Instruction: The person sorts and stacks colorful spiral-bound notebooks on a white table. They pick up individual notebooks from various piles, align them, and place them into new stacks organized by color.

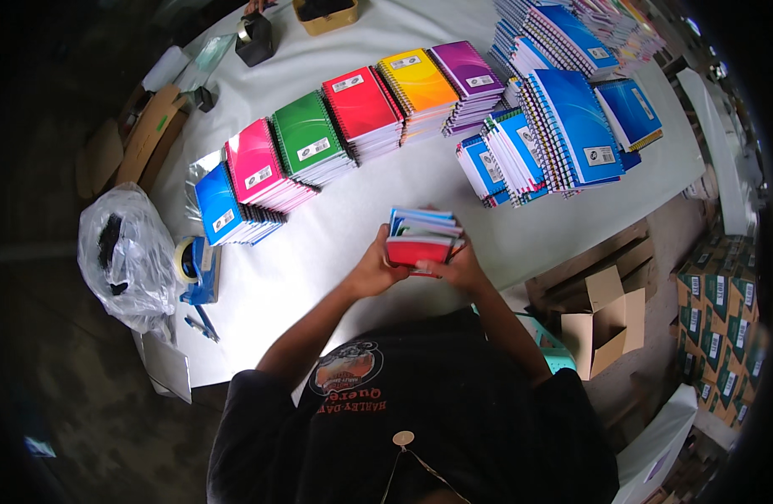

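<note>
Both your hands are clamped on a small bundle of notebooks at the near table edge.

From the head camera: your left hand and right hand have fingers wrapped round the bundle of notebooks, blue covers above, red at the front, just over the white table. Beyond it, coloured stacks line up; a blue tape dispenser sits to your left.

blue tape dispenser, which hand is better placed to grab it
Left, probably. The blue tape dispenser sits at the table's left edge, nearer the left hand. The right hand is farther; both grip the notebook bundle.
</note>
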